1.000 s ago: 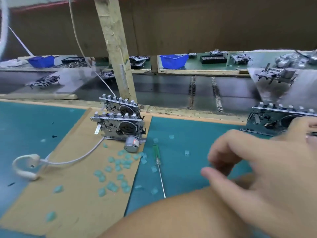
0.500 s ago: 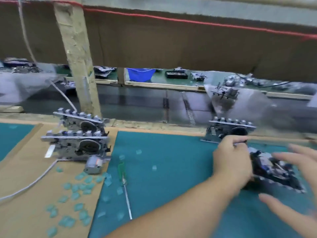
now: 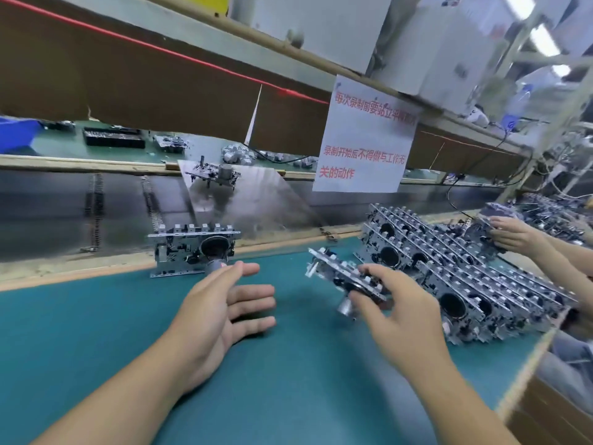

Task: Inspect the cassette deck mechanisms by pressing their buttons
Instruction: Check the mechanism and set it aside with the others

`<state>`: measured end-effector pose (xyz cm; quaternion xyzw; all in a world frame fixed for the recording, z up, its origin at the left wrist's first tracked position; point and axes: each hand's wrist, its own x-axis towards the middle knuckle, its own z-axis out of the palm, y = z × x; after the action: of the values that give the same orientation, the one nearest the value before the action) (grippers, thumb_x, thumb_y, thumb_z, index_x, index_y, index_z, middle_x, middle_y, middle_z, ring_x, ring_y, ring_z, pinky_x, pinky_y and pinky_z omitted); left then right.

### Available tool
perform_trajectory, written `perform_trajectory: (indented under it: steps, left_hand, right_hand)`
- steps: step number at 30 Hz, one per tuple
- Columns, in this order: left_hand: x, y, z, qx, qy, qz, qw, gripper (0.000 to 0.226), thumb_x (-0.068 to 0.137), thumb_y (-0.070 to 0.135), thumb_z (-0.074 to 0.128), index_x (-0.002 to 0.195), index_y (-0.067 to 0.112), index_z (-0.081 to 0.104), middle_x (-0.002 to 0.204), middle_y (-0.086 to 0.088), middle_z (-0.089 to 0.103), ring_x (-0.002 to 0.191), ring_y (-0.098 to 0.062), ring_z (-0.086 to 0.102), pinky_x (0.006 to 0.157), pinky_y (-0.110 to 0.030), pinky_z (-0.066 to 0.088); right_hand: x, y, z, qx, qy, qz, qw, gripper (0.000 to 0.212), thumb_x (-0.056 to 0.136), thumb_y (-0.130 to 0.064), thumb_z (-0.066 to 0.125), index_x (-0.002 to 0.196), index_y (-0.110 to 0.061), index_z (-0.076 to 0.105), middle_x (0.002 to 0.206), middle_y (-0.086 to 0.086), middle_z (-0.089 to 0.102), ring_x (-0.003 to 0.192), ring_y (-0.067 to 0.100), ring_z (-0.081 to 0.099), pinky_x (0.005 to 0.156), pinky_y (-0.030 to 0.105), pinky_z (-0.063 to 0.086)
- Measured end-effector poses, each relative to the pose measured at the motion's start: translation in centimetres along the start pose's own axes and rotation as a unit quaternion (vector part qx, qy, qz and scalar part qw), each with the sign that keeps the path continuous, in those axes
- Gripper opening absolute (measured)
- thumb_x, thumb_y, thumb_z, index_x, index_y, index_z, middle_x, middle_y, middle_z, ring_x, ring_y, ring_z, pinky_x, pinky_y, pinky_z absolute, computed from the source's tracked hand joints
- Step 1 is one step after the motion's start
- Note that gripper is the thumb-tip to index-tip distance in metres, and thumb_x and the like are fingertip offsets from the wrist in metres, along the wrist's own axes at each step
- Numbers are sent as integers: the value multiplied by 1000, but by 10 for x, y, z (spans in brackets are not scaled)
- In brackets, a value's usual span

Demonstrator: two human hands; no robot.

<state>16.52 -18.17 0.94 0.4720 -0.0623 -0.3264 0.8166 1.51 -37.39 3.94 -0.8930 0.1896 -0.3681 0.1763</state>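
Right hand (image 3: 398, 303) now gripping cassette mechanism (image 3: 348, 281), lifted above green mat (image 3: 96, 332), off stack (image 3: 465, 277). Left hand (image 3: 221, 303) hovering beside it, fingers straight, holding nothing. We are judging unit newly fetched; button pressing, seemingly, not begun. Blur hiding buttons.
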Motion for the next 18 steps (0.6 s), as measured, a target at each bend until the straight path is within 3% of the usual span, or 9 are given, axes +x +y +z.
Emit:
perform_trajectory:
  steps: [3, 5, 7, 9, 12, 15, 18]
  left_hand:
    - [4, -3, -3, -8, -1, 10, 1000, 30, 104, 32, 54, 113, 9, 71, 99, -26, 75, 84, -31, 77, 62, -43, 63]
    - [5, -5, -4, 6, -7, 17, 1000, 28, 103, 29, 55, 110, 8, 72, 95, -24, 75, 82, -31, 76, 63, -43, 63]
    - [6, -6, -4, 15, -9, 18, 1000, 24, 103, 24, 57, 108, 7, 73, 93, -23, 75, 80, -29, 75, 63, -42, 63]
    - [5, -6, -4, 17, -14, 19, 1000, 20, 100, 19, 60, 107, 6, 73, 91, -21, 75, 78, -28, 75, 62, -40, 63]
    - [6, -7, -6, 17, -24, 15, 999, 16, 99, 15, 62, 105, 6, 73, 90, -20, 75, 76, -27, 74, 61, -38, 62]
    - [7, -7, -5, 23, -29, 14, 999, 15, 101, 13, 60, 107, 6, 72, 89, -18, 75, 77, -26, 73, 62, -37, 61]
    - [6, -6, -5, 29, -31, 14, 999, 15, 102, 12, 59, 108, 6, 71, 88, -16, 74, 77, -26, 72, 63, -37, 61]
  right_hand:
    - [31, 18, -5, 0, 3, 111, 994, 19, 83, -28, 77, 93, -42, 67, 75, -24, 69, 71, -4, 62, 66, 16, 45]
    - [53, 28, 0, -44, -17, 141, 989, 19, 85, -33, 74, 102, -36, 69, 64, -30, 64, 70, -16, 56, 57, 6, 36]
    - [70, 37, 10, -101, -49, 158, 981, 36, 88, -36, 72, 122, -25, 67, 49, -14, 56, 59, -11, 53, 58, 8, 34]
    - [80, 50, 18, -156, -51, 179, 970, 47, 92, -40, 68, 132, -17, 61, 54, -14, 52, 60, -2, 45, 67, 24, 36]
    - [86, 68, 28, -206, -26, 173, 963, 36, 92, -42, 67, 112, -13, 63, 65, -8, 49, 68, 19, 47, 62, 31, 35]
    - [91, 72, 36, -236, -9, 166, 957, 33, 91, -42, 68, 80, -17, 50, 67, -3, 51, 60, 14, 45, 49, 29, 28]
    - [99, 68, 38, -243, -28, 189, 951, 38, 92, -45, 67, 80, -17, 45, 75, 3, 56, 72, 28, 54, 60, 34, 40]
